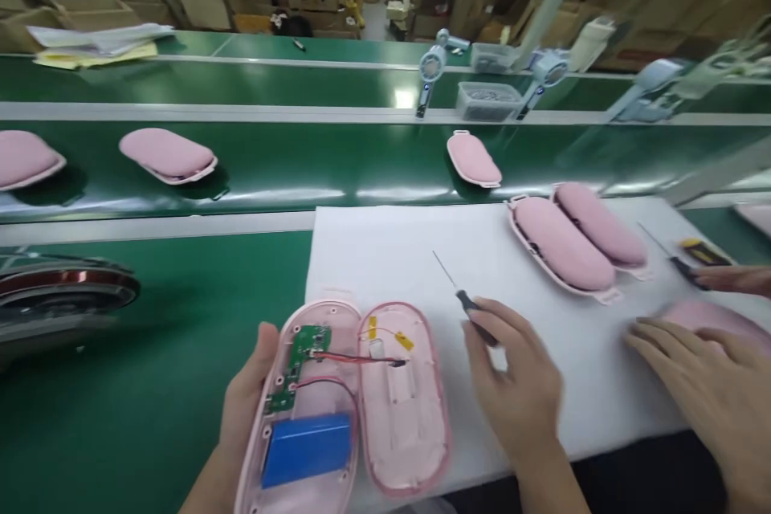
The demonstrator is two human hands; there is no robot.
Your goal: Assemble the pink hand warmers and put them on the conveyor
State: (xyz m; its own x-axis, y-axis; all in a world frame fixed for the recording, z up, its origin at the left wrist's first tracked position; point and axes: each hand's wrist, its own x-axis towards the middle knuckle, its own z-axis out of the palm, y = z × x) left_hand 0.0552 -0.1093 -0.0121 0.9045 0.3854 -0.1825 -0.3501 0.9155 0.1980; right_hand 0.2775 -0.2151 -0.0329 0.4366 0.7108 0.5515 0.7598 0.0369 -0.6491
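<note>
My left hand (246, 397) grips the left edge of an opened pink shell (319, 401), its thumb on the rim. Inside that half lie a green circuit board (296, 361) and a blue battery (308, 447). Red and black wires run across to the other pink half (405, 426), which lies beside it, inner side up, with yellow tape pieces on it. My right hand (511, 373) holds a screwdriver (473, 313) by its dark handle, to the right of the shell. The screwdriver's tip points up and left over the white sheet (385, 249).
Two closed pink cases (563, 245) lie at the sheet's right. Another person's hands (699, 361) are at far right, with a second screwdriver (678, 261). More pink cases (169, 152) sit on the green belt. A round dark object (66, 293) stands at left.
</note>
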